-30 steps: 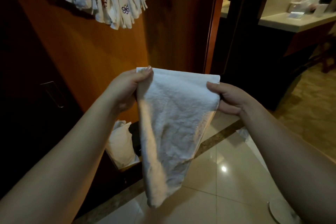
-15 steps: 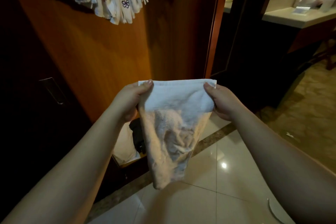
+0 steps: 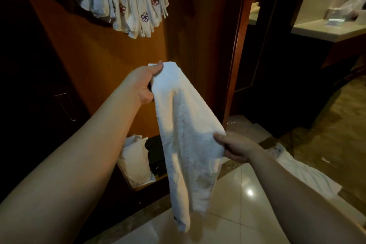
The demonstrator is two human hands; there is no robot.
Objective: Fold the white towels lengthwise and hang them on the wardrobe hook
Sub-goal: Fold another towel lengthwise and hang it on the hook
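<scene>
We pinch the white towel's (image 3: pixel 184 125) top corner in our left hand (image 3: pixel 142 85) while our right hand (image 3: pixel 233 147) grips its lower right edge.

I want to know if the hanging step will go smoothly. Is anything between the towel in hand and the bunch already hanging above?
Nothing visible. The towel, held by the left hand and right hand, hangs below the hung towels with only bare wardrobe panel between. The hook itself is out of view.

Terry cloth towel (image 3: pixel 184 125); glossy tile floor (image 3: pixel 247 204); wood wardrobe (image 3: pixel 111 61).
</scene>
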